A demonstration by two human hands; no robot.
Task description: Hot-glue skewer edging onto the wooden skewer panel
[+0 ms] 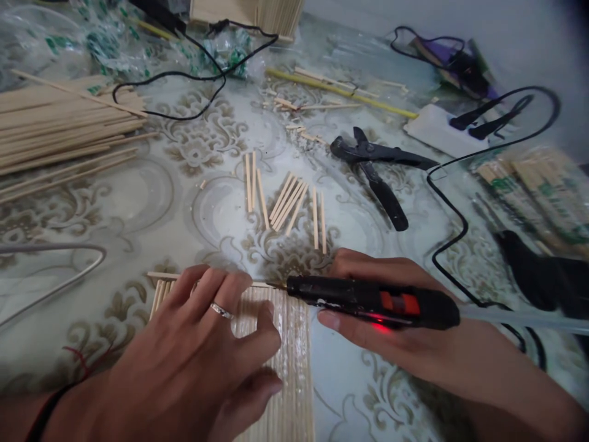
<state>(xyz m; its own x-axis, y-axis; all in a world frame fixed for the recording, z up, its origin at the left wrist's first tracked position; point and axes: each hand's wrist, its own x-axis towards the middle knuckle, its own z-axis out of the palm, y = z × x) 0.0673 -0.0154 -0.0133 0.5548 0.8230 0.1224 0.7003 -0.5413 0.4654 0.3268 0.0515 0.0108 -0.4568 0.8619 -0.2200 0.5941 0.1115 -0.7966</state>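
A flat panel of glued bamboo sticks (289, 344) lies near the table's front edge. My left hand (197, 356), with a ring on one finger, lies flat on the panel with its fingers stretched out, pressing it down. My right hand (391, 331) grips a black hot glue gun (372, 301) with a red glowing part. The gun lies sideways and its nozzle points left at the panel's top edge, where a thin stick (161, 275) lies across. A clear glue stick (524, 319) protrudes from the gun's back.
Several short cut sticks (288, 202) lie just beyond the panel. Black cutting pliers (372, 169) sit to their right. A bundle of long bamboo sticks (59, 129) fills the left. Black cables (451, 209) loop on the right near a white power strip (437, 129).
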